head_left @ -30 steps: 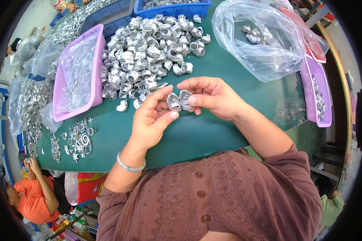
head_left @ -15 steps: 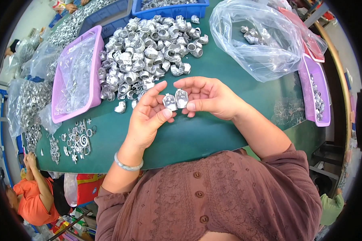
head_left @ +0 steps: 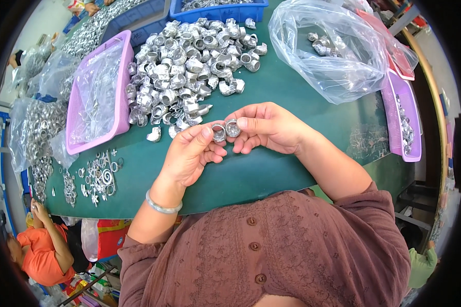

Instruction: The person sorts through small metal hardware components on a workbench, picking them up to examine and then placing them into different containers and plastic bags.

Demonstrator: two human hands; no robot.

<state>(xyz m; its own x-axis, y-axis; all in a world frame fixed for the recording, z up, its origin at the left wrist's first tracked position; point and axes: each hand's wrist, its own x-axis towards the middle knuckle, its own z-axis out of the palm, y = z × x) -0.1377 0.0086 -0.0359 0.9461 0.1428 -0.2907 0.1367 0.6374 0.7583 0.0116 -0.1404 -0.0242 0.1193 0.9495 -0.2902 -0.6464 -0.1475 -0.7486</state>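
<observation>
Over the green table point(head_left: 271, 169), my left hand point(head_left: 189, 153) pinches a small silver metal fitting point(head_left: 218, 132) between thumb and fingers. My right hand point(head_left: 266, 125) holds a second silver fitting point(head_left: 233, 128) right beside it; the two pieces touch or nearly touch. A silver bangle sits on my left wrist. Just beyond my hands lies a big heap of the same silver fittings point(head_left: 189, 66), with a few loose ones near my left fingers.
A purple tray point(head_left: 100, 97) lined with clear plastic stands left of the heap. A clear plastic bag point(head_left: 333, 46) with a few fittings lies at the right, another purple tray point(head_left: 407, 117) beyond it. Blue bins point(head_left: 220, 10) are at the back. Small metal rings point(head_left: 100, 176) lie front left. A person in orange sits lower left.
Both hands have kept the two fittings together and shifted only slightly; the pieces have turned a little between my fingers.
</observation>
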